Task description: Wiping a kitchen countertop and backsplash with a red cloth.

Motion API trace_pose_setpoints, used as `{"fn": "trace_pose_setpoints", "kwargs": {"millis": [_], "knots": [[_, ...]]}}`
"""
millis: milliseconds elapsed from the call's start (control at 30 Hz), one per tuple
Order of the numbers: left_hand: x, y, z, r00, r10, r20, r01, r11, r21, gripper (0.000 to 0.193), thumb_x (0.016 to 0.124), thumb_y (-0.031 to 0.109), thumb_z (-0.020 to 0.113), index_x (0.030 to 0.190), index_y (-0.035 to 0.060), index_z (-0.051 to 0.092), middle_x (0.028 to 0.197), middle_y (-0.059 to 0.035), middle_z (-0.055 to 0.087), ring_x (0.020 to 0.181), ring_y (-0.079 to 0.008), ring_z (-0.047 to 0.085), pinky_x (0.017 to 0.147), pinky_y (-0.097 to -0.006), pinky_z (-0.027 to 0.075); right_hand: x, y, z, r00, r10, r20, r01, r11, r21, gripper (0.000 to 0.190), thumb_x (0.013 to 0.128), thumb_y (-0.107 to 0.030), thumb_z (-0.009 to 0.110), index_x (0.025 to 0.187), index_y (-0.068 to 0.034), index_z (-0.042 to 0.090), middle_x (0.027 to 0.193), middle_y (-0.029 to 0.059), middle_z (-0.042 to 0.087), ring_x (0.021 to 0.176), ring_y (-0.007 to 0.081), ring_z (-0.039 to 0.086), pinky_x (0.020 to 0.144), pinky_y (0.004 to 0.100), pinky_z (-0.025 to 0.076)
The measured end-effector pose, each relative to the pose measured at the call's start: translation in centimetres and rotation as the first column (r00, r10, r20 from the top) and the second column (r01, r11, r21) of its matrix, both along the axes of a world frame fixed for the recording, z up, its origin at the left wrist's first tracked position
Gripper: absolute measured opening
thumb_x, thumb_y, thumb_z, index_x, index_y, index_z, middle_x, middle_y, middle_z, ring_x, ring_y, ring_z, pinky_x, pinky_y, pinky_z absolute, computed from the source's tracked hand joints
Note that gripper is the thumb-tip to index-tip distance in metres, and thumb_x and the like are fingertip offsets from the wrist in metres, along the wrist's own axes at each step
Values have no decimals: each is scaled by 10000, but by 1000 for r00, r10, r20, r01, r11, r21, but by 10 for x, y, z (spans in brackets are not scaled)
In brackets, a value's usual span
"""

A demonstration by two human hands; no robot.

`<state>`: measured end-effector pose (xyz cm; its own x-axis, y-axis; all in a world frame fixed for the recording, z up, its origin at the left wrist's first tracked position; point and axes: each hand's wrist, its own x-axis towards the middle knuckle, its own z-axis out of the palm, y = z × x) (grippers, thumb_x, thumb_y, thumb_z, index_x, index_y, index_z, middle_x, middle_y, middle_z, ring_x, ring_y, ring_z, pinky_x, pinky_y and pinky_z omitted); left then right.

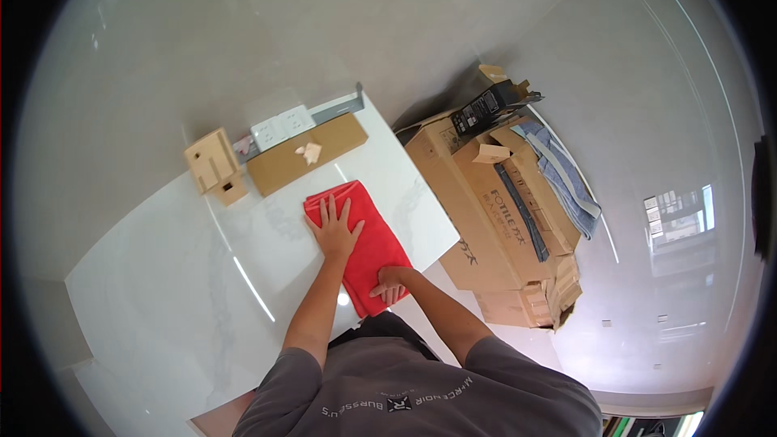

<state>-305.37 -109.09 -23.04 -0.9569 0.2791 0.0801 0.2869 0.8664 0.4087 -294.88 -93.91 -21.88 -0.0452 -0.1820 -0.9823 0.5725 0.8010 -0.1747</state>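
Observation:
A folded red cloth (370, 230) lies on a glossy white marbled tabletop (255, 291), its near end at the table's edge in front of my body. My left hand (335, 229) rests flat on the cloth's far left part, fingers spread and pointing away from me. At the near right end of the cloth is my right hand (391, 286), its fingers bent over the red fabric. Whether those fingers pinch the fabric cannot be seen.
Behind the cloth lies a long brown cardboard box (291, 164) with a crumpled scrap on top. White socket panels (283, 127) and a wooden holder (213, 161) stand near the wall. Large cardboard boxes (485, 218), a black box (482, 110) and blue-grey cloth (561, 176) are at the right.

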Motion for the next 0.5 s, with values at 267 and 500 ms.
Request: {"fn": "trace_pose_setpoints", "kwargs": {"millis": [267,500], "knots": [[26,-217,-5,991,113,-69,-110,993,47,684,863,552,649,1464,254,512,1576,-107,388,1475,-324,314,1161,-716,82,-5,-222,-18,877,435,203,-434,899,-50,720,971,-653,434,1053,-4,735,1048,150,758,1083,270,704,897,426,559],[58,-377,3,932,359,-56,-362,930,-59,666,895,528,628,1484,259,475,1586,-88,369,1485,-308,296,1162,-706,110,3,-389,-46,556,827,76,-794,556,-244,736,1012,-544,286,1009,33,743,951,177,761,970,307,737,878,435,586]]}}
